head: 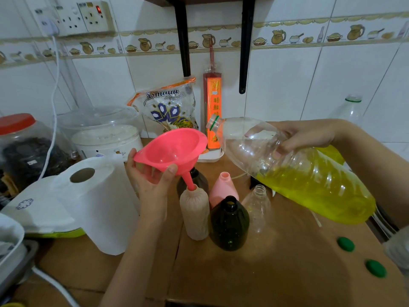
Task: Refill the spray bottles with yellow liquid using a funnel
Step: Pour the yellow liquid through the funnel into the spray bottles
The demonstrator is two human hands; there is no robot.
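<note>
My left hand (152,178) grips the pink funnel (174,147), tilted, with its spout in the neck of a beige bottle (194,213). My right hand (303,135) holds a large clear bottle (287,167) of yellow liquid on its side, open mouth just right of the funnel rim; the liquid sits in its lower half. A dark green bottle (229,224), a pink bottle (222,187) and a clear bottle (257,207) stand open beside the beige one. Another dark bottle (199,178) stands behind it.
Two green caps (345,244) lie on the brown table (265,273) at the right. A paper towel roll (97,202) stands left of my left arm. A rice bag (170,107), a red box (212,107), a cooker (106,134) and a jar (24,142) line the wall.
</note>
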